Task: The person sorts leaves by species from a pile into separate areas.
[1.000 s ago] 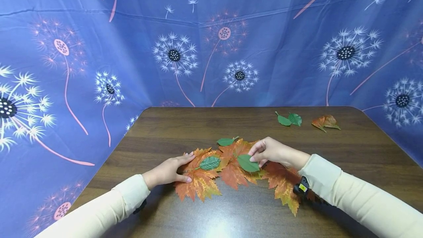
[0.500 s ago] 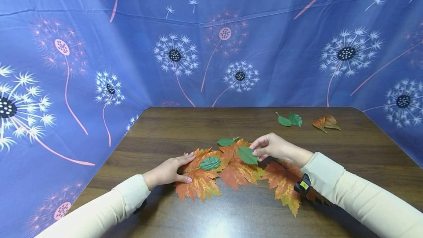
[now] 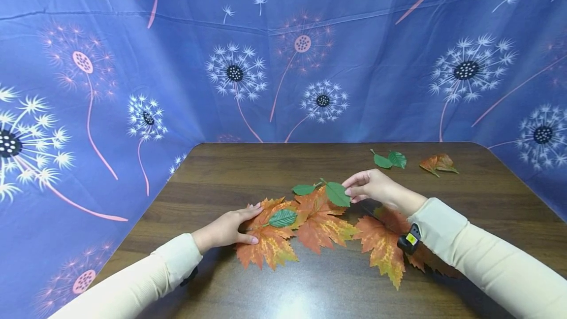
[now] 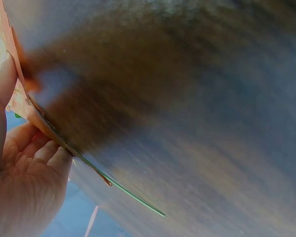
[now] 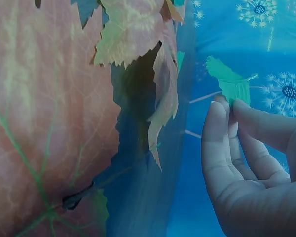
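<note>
My right hand (image 3: 378, 188) pinches the edge of a green leaf (image 3: 338, 195) between thumb and fingertips, above the middle orange maple leaf (image 3: 321, 225). In the right wrist view the same green leaf stands up from the fingertips against the blue cloth. My left hand (image 3: 226, 229) rests with spread fingers and thumb on the left orange maple leaves (image 3: 264, 245), where a smaller green leaf (image 3: 282, 218) lies on top. In the left wrist view, a thin green stem (image 4: 133, 196) sticks out past that hand. Another green leaf (image 3: 303, 189) lies behind the middle maple leaf.
More maple leaves (image 3: 381, 247) lie under the right forearm. At the back right of the wooden table (image 3: 248, 166) are a pair of green leaves (image 3: 390, 160) and folded orange-brown leaves (image 3: 438, 163). A blue dandelion-print cloth (image 3: 376, 63) hangs behind and beside the table.
My right hand has moved back and slightly right, lifting the green leaf off the middle of the maple leaf toward its far edge. My left hand has stayed in place.
</note>
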Tool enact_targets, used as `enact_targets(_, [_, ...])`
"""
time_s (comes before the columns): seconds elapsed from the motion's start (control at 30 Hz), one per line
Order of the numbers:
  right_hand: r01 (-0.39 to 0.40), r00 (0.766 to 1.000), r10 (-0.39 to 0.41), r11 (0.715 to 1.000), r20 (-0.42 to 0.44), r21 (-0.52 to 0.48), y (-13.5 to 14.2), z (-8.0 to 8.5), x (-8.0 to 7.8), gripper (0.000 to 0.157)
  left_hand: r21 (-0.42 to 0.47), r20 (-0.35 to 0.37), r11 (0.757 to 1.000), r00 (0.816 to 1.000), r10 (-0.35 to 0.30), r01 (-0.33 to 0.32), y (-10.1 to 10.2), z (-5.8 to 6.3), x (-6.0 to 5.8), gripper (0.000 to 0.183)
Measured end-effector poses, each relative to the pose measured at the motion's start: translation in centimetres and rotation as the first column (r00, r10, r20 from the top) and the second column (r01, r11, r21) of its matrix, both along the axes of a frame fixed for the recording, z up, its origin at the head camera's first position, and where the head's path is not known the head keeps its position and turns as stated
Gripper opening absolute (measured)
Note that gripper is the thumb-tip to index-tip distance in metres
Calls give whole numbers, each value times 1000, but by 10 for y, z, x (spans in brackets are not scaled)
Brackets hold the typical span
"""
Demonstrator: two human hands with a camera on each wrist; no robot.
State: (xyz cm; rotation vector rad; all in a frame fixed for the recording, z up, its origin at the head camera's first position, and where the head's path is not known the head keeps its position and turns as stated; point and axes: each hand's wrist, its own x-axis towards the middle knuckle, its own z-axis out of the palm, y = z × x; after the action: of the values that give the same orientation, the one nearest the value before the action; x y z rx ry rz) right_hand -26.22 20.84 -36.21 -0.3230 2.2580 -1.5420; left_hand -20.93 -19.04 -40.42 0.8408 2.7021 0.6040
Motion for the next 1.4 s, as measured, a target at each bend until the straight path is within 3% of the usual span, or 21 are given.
enact_targets(0.43, [53, 999, -53, 998, 11, 18, 14, 5, -10, 36, -1, 1, 1000, 1000, 4, -4, 1, 0, -1, 83])
enact_targets(0.87, [115, 993, -116, 993, 22, 11, 31, -2, -17, 39, 15, 18, 1000, 1000, 9, -9, 1, 2, 1, 83])
enact_targets(1.4, [125, 991, -123, 992, 60, -23, 42, -8, -25, 37, 3, 8, 1000, 1000, 1, -1, 1, 2, -1, 83])
